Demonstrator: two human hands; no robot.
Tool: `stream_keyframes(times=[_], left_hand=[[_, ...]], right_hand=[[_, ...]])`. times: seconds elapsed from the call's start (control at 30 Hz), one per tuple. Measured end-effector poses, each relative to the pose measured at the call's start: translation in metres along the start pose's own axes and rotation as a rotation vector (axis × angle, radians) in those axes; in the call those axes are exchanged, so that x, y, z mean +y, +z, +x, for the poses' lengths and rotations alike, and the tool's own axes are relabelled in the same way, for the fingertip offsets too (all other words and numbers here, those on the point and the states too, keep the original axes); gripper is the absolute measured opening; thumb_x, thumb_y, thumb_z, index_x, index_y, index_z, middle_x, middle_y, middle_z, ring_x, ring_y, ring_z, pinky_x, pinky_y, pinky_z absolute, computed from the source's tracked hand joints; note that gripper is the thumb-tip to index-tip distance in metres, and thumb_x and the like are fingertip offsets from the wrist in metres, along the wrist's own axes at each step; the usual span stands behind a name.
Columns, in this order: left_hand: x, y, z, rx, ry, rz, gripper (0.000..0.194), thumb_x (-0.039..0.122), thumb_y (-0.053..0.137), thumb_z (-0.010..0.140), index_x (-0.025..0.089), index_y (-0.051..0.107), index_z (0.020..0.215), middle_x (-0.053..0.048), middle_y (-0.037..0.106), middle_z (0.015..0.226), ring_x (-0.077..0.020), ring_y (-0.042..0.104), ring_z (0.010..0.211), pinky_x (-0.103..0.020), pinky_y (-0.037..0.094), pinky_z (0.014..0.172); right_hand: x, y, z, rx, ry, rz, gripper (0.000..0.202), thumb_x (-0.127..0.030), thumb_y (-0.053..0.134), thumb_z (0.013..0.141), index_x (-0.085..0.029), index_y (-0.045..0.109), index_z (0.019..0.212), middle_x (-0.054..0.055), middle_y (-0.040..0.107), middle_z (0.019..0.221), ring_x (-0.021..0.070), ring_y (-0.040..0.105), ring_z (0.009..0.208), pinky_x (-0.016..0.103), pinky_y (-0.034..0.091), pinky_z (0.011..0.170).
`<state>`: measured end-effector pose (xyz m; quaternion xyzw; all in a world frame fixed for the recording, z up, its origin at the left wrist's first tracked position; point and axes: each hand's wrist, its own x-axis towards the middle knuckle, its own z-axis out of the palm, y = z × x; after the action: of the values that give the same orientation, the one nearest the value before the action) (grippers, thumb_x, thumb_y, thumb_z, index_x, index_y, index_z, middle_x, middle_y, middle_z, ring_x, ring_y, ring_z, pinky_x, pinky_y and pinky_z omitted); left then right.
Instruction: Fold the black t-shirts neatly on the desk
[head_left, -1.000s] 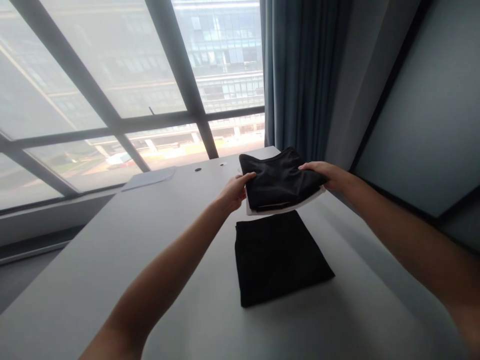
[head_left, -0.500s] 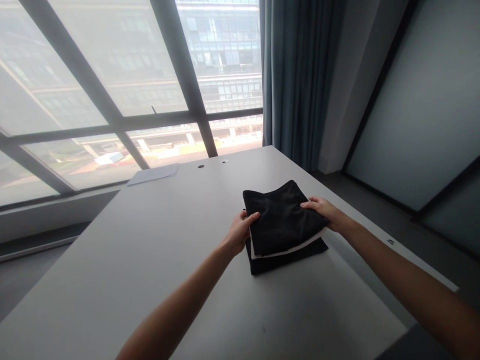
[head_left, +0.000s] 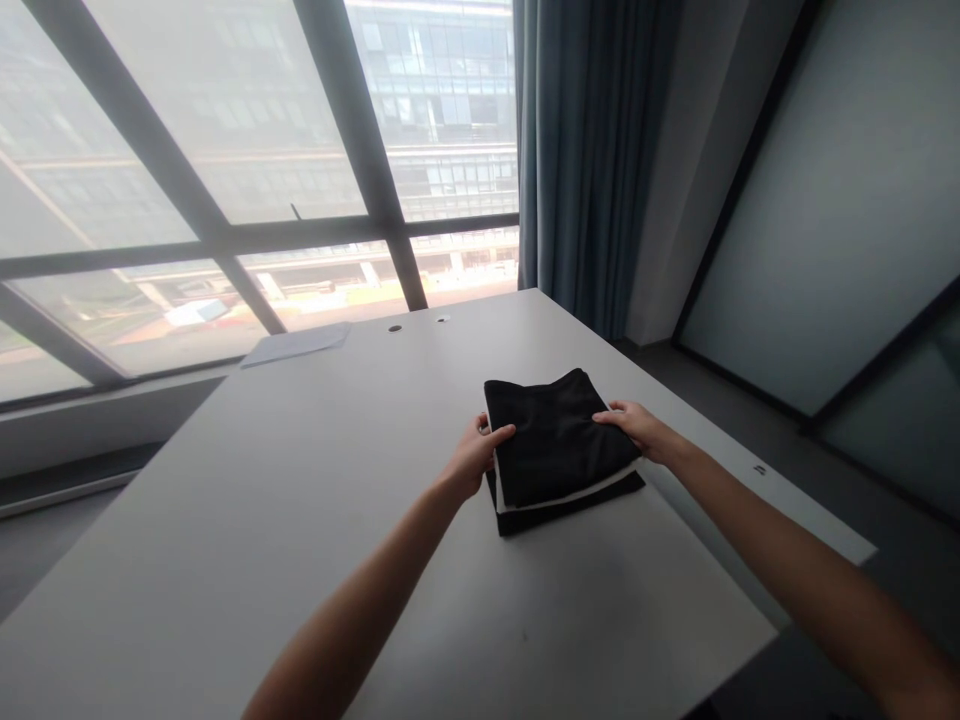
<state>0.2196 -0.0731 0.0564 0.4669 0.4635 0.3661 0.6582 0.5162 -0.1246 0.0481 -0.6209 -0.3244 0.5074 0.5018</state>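
Note:
A folded black cloth (head_left: 559,435), with a white layer along its lower edge, is held between my two hands. My left hand (head_left: 478,452) pinches its left side, thumb on top and fingers underneath. On the opposite side my right hand (head_left: 636,425) grips the edge in the same way, thumb over the top. Directly below lies another folded black cloth (head_left: 574,508), whose near strip shows on the table. Whether the two stacks touch at the back is hidden.
The white table (head_left: 337,480) reaches toward a large window (head_left: 262,120). A flat pale sheet (head_left: 296,343) lies at its far left corner. Two round holes are near the far edge. A blue-grey curtain (head_left: 577,170) hangs behind, and the table's right edge drops to a dark floor.
The held cloth has come down slightly closer to the cloth beneath, and both hands have moved with it. The camera view has shifted a little.

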Motion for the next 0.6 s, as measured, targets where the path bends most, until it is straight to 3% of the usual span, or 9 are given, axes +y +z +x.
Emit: stream_keyframes(times=[0.17,0.33,0.4,0.5,0.6], left_hand=[[-0.017,-0.010,-0.002,0.037,-0.076,0.043,0.056,0.033,0.082,0.076,0.022,0.051,0.121,-0.008,0.071,0.111,-0.0170,0.068,0.086,-0.020,0.045,0.055],[-0.030,-0.017,0.001,0.018,-0.084,0.052,0.064,0.038,0.082,0.077,0.025,0.047,0.129,-0.009,0.067,0.125,-0.0199,0.067,0.098,-0.023,0.048,0.064],[-0.027,-0.019,0.000,-0.003,-0.067,0.082,0.075,0.043,0.083,0.075,0.025,0.044,0.136,-0.011,0.064,0.128,-0.0218,0.066,0.102,-0.025,0.049,0.068],[-0.021,-0.022,-0.003,0.114,0.077,0.255,0.084,0.046,0.083,0.075,0.022,0.042,0.144,-0.016,0.055,0.136,-0.0237,0.063,0.104,-0.029,0.050,0.078],[-0.017,-0.024,-0.007,0.247,0.265,0.439,0.064,0.042,0.081,0.075,0.017,0.060,0.130,-0.015,0.057,0.128,-0.0228,0.061,0.100,-0.030,0.048,0.085]], right_hand=[[0.018,0.003,-0.001,0.017,0.011,-0.016,0.032,-0.021,0.083,0.069,-0.017,0.063,0.094,0.009,0.077,0.088,0.0215,0.074,0.079,0.027,0.059,0.064],[0.025,-0.001,0.002,-0.009,-0.111,-0.196,0.027,-0.028,0.084,0.068,-0.015,0.069,0.086,0.010,0.077,0.091,0.0237,0.073,0.086,0.031,0.059,0.075],[0.018,-0.004,0.002,0.094,-0.183,-0.318,0.028,-0.030,0.086,0.067,-0.015,0.071,0.085,0.010,0.076,0.092,0.0249,0.071,0.089,0.034,0.058,0.081],[0.006,-0.008,0.001,0.291,-0.326,-0.418,0.027,-0.032,0.084,0.069,-0.016,0.074,0.089,0.011,0.076,0.096,0.0251,0.070,0.093,0.037,0.056,0.088],[0.000,-0.006,-0.002,0.232,-0.332,-0.372,0.022,-0.029,0.082,0.071,-0.016,0.076,0.087,0.010,0.076,0.092,0.0243,0.070,0.091,0.036,0.057,0.085]])
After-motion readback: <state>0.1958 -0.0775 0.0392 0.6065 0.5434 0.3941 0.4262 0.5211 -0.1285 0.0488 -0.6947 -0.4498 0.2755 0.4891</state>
